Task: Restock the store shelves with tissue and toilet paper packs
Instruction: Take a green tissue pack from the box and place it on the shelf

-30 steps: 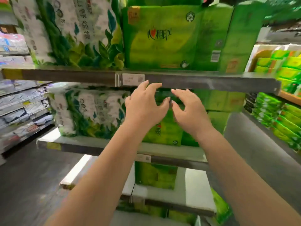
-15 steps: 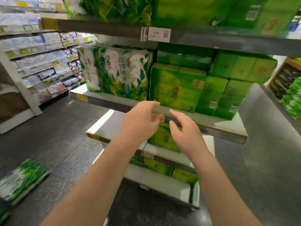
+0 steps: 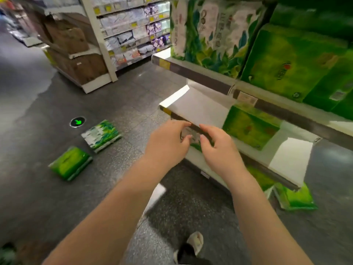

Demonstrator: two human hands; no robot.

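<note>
A: Packs on the floor, two in plain sight: plain green pack (image 3: 70, 163) and leaf-print pack (image 3: 101, 135), just beside each other, left of the shelving. Possible third at the frame's bottom left corner, too cut off to call

B: handling?

A: My read: soft film-wrapped paper, light, squashy, wrap a bit slick. Take each across its short sides with a flat palm under, don't pinch the film, it could tear

B: hands?

A: left hand (image 3: 168, 142) and right hand (image 3: 219, 150) both empty, close together with fingers loosely curved, in front of the lower shelf edge (image 3: 193, 127). Can't tell if the fingertips touch it

B: shelf stock?

A: Mid shelf (image 3: 200, 73): one leaf-print bundle (image 3: 210, 35), green packs (image 3: 290, 62) beside it, at least two, the rest cropped. One green pack on lower shelf (image 3: 248, 129), bare space left of it. Another green pack at the shelf base (image 3: 294, 197) on the floor, right side
</note>
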